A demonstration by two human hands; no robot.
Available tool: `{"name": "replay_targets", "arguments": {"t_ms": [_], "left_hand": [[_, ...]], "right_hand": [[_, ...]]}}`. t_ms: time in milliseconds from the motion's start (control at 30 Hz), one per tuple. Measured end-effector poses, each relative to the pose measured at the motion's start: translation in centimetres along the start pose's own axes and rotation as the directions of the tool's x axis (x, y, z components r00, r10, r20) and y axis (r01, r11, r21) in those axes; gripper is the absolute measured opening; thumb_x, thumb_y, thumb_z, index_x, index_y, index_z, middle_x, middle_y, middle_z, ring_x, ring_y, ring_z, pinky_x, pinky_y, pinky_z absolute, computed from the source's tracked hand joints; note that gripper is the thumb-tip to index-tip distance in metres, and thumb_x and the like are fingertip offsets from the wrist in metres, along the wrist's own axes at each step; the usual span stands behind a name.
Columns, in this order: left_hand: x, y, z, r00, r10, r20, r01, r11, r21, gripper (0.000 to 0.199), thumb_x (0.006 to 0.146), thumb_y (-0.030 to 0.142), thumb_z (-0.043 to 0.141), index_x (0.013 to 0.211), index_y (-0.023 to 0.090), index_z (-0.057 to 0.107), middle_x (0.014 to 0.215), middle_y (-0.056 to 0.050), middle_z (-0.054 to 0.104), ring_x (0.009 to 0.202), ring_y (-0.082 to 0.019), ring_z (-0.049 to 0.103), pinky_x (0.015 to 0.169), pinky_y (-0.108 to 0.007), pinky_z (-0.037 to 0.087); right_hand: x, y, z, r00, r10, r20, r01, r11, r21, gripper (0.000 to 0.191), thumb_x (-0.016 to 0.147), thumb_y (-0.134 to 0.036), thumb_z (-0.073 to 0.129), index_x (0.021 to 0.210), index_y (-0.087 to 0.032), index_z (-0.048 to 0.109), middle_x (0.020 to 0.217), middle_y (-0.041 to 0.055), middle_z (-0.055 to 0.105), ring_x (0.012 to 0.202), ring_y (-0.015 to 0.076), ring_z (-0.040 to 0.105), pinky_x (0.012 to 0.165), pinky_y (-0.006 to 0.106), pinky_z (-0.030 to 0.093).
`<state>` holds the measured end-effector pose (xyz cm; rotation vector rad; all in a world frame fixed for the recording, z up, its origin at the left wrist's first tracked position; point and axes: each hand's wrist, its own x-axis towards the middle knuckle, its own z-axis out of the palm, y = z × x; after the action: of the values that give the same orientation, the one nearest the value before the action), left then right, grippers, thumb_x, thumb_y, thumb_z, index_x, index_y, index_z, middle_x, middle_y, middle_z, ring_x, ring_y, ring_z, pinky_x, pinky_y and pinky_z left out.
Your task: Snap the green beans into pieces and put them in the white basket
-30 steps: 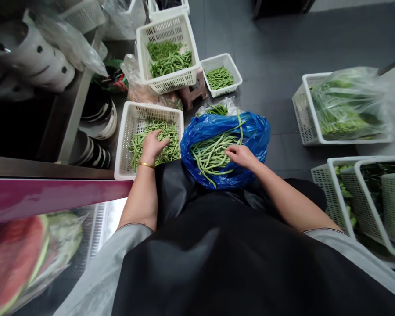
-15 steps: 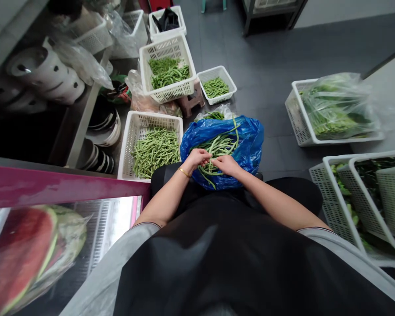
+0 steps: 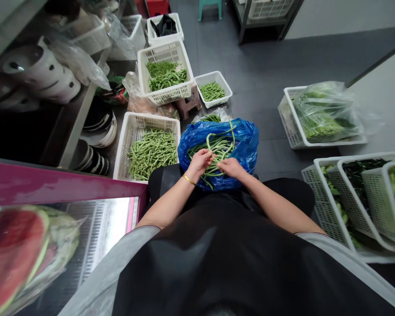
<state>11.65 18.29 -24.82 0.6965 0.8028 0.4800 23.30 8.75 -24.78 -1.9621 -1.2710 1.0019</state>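
A blue plastic bag (image 3: pixel 248 139) lies open in front of my lap, with long green beans (image 3: pixel 221 145) inside. Over the bag, my left hand (image 3: pixel 202 161), a gold bracelet at its wrist, has its fingers closed on green beans. Just to its right my right hand (image 3: pixel 231 168) pinches green beans too, the two hands a small gap apart. One long bean loops up above them. Left of the bag, a white basket (image 3: pixel 119 147) holds many short bean pieces (image 3: pixel 152 151).
Beyond the bag stand a raised white basket (image 3: pixel 166 97) of greens and a small white basket (image 3: pixel 213 103) of beans. Right are a basket with bagged vegetables (image 3: pixel 324 112) and tilted baskets (image 3: pixel 345 197). A pink-edged case (image 3: pixel 66 188) with cut watermelon (image 3: pixel 15 250) is at left.
My hands have moved slightly apart, and a long bean now loops up above them. The whole view has shifted a little.
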Motion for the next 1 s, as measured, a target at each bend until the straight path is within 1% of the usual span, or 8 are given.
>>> {"name": "replay_targets", "arguments": {"t_ms": [100, 200, 267, 367, 600, 800, 900, 1000], "left_hand": [[-1.3, -0.1, 0.2, 0.992, 0.121, 0.041, -0.116, 0.987, -0.107, 0.022, 0.067, 0.019, 0.07, 0.074, 0.013, 0.05, 0.071, -0.002, 0.066, 0.054, -0.005, 0.057, 0.051, -0.014, 0.044], [-3.2, -0.3, -0.7, 0.988, 0.086, 0.129, -0.075, 0.994, -0.084, 0.027, 0.063, 0.025, 0.073, 0.079, 0.013, 0.054, 0.07, -0.003, 0.066, 0.052, -0.006, 0.056, 0.049, -0.016, 0.044], [-4.3, -0.5, -1.6, 0.983, 0.02, 0.185, -0.019, 1.0, -0.007, 0.031, 0.062, 0.028, 0.072, 0.083, 0.012, 0.057, 0.067, -0.003, 0.065, 0.047, -0.007, 0.054, 0.044, -0.017, 0.042], [-5.6, -0.6, -2.7, 0.968, -0.072, 0.242, 0.039, 0.99, 0.139, 0.033, 0.063, 0.029, 0.069, 0.09, 0.011, 0.06, 0.062, -0.002, 0.064, 0.04, -0.006, 0.048, 0.04, -0.019, 0.037], [-7.3, -0.3, -1.7, 0.889, -0.232, 0.394, 0.05, 0.906, 0.42, 0.027, 0.066, 0.032, 0.062, 0.08, 0.01, 0.065, 0.044, 0.003, 0.05, 0.032, -0.003, 0.032, 0.036, -0.018, 0.021], [-7.2, -0.5, -1.0, 0.932, -0.201, 0.301, 0.029, 0.87, 0.491, 0.026, 0.071, 0.036, 0.06, 0.067, 0.011, 0.061, 0.045, 0.002, 0.051, 0.036, -0.006, 0.042, 0.039, -0.019, 0.031], [-6.2, -1.1, -0.8, 0.987, -0.12, 0.11, 0.045, 0.85, 0.524, 0.023, 0.074, 0.025, 0.053, 0.055, 0.013, 0.053, 0.044, 0.002, 0.05, 0.035, -0.005, 0.041, 0.039, -0.018, 0.031], [-5.6, -1.3, -0.6, 0.997, -0.081, 0.004, 0.069, 0.872, 0.484, 0.027, 0.077, 0.021, 0.049, 0.051, 0.013, 0.048, 0.042, 0.002, 0.047, 0.037, -0.005, 0.041, 0.04, -0.017, 0.032]], "right_hand": [[0.5, 0.3, -1.6, 0.976, 0.132, -0.176, 0.002, 0.795, 0.606, 0.04, 0.074, -0.054, 0.051, 0.053, -0.02, 0.045, 0.035, -0.0068, 0.032, 0.035, 0.0095, 0.037, 0.04, 0.022, 0.03], [-0.8, 0.3, -2.5, 0.974, 0.129, -0.186, 0.054, 0.666, 0.744, 0.041, 0.069, -0.057, 0.057, 0.056, -0.019, 0.049, 0.036, -0.0071, 0.037, 0.036, 0.0083, 0.042, 0.039, 0.021, 0.033], [-2.4, 0.4, -2.5, 0.989, 0.044, 0.141, -0.122, 0.781, 0.613, 0.038, 0.066, -0.053, 0.065, 0.059, -0.016, 0.057, 0.038, -0.0045, 0.047, 0.037, 0.0087, 0.048, 0.04, 0.02, 0.037], [-4.3, 0.4, -2.2, 0.804, 0.089, 0.588, -0.307, 0.909, 0.281, 0.042, 0.061, -0.048, 0.072, 0.082, -0.012, 0.066, 0.045, -0.0018, 0.058, 0.04, 0.0118, 0.055, 0.039, 0.02, 0.039], [-0.6, -1.2, -3.6, 0.995, 0.094, 0.037, -0.09, 0.649, 0.755, 0.048, 0.06, -0.054, 0.071, 0.086, -0.016, 0.058, 0.047, -0.0072, 0.051, 0.033, 0.0045, 0.041, 0.031, 0.016, 0.027], [-3.3, -3.5, -3.9, 0.957, -0.13, -0.26, 0.238, 0.863, 0.445, 0.032, 0.073, -0.048, 0.063, 0.069, -0.018, 0.056, 0.051, -0.0026, 0.055, 0.043, 0.0088, 0.05, 0.042, 0.021, 0.041], [-6.6, -4.9, -2.1, 0.854, -0.505, -0.125, 0.519, 0.841, 0.151, 0.023, 0.076, -0.04, 0.062, 0.072, -0.018, 0.061, 0.065, 0.004, 0.064, 0.06, 0.0129, 0.059, 0.057, 0.024, 0.048], [-7.4, -5.1, -0.2, 0.85, -0.523, 0.058, 0.499, 0.837, 0.224, 0.024, 0.077, -0.041, 0.06, 0.073, -0.017, 0.061, 0.067, 0.0047, 0.066, 0.061, 0.0135, 0.06, 0.058, 0.025, 0.049]]}}
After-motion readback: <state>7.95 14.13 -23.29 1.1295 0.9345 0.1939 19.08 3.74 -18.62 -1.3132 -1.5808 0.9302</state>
